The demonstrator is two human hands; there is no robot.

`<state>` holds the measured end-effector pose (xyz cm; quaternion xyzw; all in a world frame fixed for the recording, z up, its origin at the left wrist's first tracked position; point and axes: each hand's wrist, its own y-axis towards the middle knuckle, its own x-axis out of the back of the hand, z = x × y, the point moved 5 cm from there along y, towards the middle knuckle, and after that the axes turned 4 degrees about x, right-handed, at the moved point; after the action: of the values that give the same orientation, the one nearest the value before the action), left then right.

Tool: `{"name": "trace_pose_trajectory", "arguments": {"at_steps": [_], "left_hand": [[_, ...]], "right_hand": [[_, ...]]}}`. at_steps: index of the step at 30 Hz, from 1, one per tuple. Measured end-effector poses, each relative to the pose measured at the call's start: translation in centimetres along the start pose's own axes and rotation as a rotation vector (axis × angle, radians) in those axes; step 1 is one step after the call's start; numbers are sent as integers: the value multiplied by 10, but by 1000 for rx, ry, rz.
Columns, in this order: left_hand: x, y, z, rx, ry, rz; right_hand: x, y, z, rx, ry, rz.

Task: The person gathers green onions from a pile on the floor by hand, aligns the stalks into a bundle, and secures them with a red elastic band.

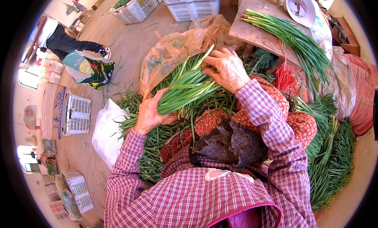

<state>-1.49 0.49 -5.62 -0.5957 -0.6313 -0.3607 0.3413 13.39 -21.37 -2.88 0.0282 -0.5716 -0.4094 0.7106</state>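
While the left hand clamps its fingers round a bunch of long, slender green stalks above a loose green leafy heap, the right hand bends over the pale ends; whether its fingers pinch, I can't tell from here. Should the left grip slacken, stalks could slide down and scatter.

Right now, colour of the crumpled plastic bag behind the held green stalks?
Crumpled plastic bag: translucent orange, best in head view.

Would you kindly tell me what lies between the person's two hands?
In the head view, a bunch of green stalks lies between the left hand and right hand.
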Motion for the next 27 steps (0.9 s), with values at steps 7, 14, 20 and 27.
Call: {"name": "trace_pose_trajectory", "arguments": {"at_steps": [7,14,20,27], "left_hand": [[4,2,-4,-13,78,-26],[1,1,10,35,26,-18],[6,-8,46,151,184,-49],[11,2,14,77,168,-100]], "right_hand": [[-1,-2,-4,-137,308,-57],[18,-11,-57,-542,757,-471],[72,-46,-111,-430,-11,52],[-11,-8,27,-59,16,169]]}}
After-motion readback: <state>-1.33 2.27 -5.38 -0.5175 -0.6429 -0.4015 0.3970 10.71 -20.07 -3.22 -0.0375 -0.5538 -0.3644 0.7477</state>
